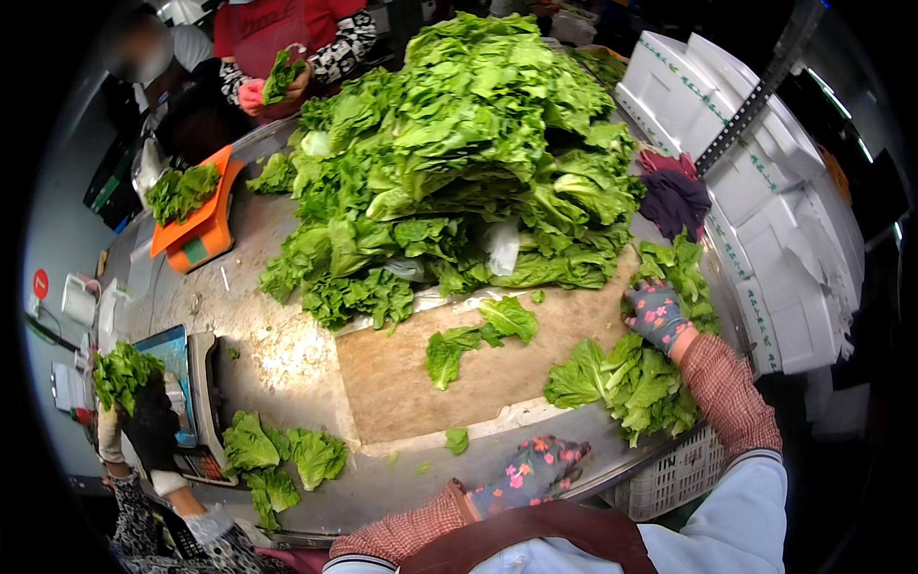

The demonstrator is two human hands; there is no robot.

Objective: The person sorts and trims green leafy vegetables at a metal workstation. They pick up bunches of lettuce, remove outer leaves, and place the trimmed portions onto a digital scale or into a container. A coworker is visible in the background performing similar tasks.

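My right hand (656,312), in a grey floral glove, lies on leafy green lettuce (678,273) at the table's right side; whether its fingers grip a leaf cannot be told. Another bunch of lettuce (645,387) lies just below it, over the table edge. My left hand (531,470), gloved alike, is low over the near edge of the metal table, its fingers stretched to the right with nothing seen in them. Loose leaves (459,344) lie on the brown board (401,394). Behind it rises a large heap of lettuce (488,143).
An orange scale (197,240) holding lettuce stands at the left. Two people work nearby, each holding lettuce: one across the table, one at lower left beside another scale (204,402). White foam boxes (760,179) and a metal post flank the right; a plastic crate (674,477) sits below.
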